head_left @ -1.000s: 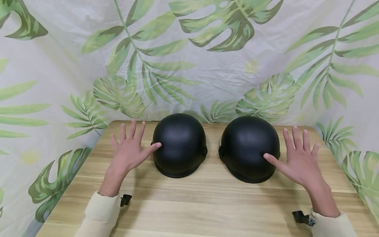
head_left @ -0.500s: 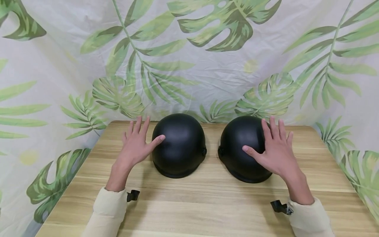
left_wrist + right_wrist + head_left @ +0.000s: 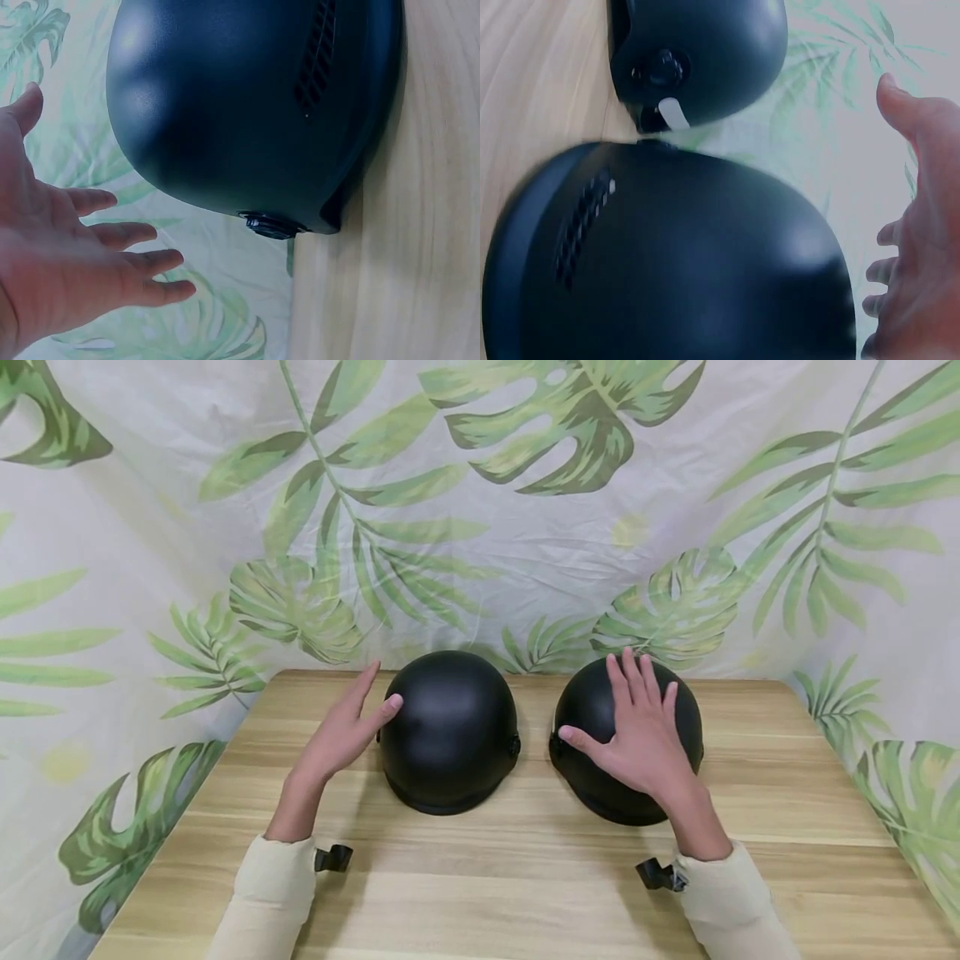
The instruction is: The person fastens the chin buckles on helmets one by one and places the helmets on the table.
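Two matte black helmets lie dome up on the table. My left hand (image 3: 337, 735) is at the outer side of the left helmet (image 3: 450, 735), its thumb overlapping the shell in the head view. In the left wrist view, a gap separates that spread hand (image 3: 67, 262) from the helmet (image 3: 225, 97), which has vent slots and a side knob. My right hand (image 3: 641, 739), fingers extended, is above the right helmet (image 3: 581, 697) and hides part of it. The right wrist view shows this hand (image 3: 922, 240) apart from the near helmet (image 3: 690, 262).
The wooden table (image 3: 465, 893) reaches back to a leaf-printed cloth (image 3: 420, 485), which also hangs at both sides. A narrow gap lies between the helmets. Black wrist mounts (image 3: 333, 858) project inward from both pale sleeves (image 3: 270, 881).
My right hand has moved left, from the right helmet's outer side to over its dome. My left hand has shifted slightly right and turned more side-on. Both helmets stay in place.
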